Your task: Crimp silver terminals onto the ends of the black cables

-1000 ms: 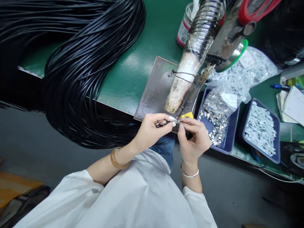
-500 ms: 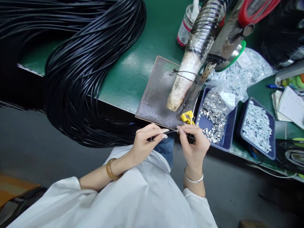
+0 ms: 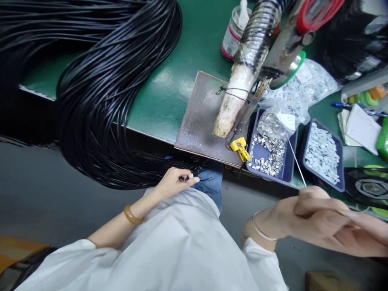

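Observation:
My left hand (image 3: pixel 176 182) is closed around a thin black cable, whose end (image 3: pixel 207 178) pokes out past the fingertips over my lap. At the lower right, my right hand (image 3: pixel 330 222) has its fingers pressed together, with a thin white strand (image 3: pixel 297 161) rising from it toward the tray of metal pieces. A large bundle of black cables (image 3: pixel 100 89) hangs over the table edge beside my left hand. A yellow clip (image 3: pixel 240 148) lies on the corner of a brown board (image 3: pixel 200 121).
Above the board hang a wrapped hose (image 3: pixel 239 81) and a metal tool with red handles (image 3: pixel 318 16). Two blue trays hold metal pieces (image 3: pixel 271 159) and pale pieces (image 3: pixel 323 153). A jar (image 3: pixel 233 36), plastic bags (image 3: pixel 303 87) and papers (image 3: pixel 363 129) are on the green table.
My right hand has moved away from my left hand to the far lower right, with the white strand. My left hand has drawn slightly left and down, still holding the cable.

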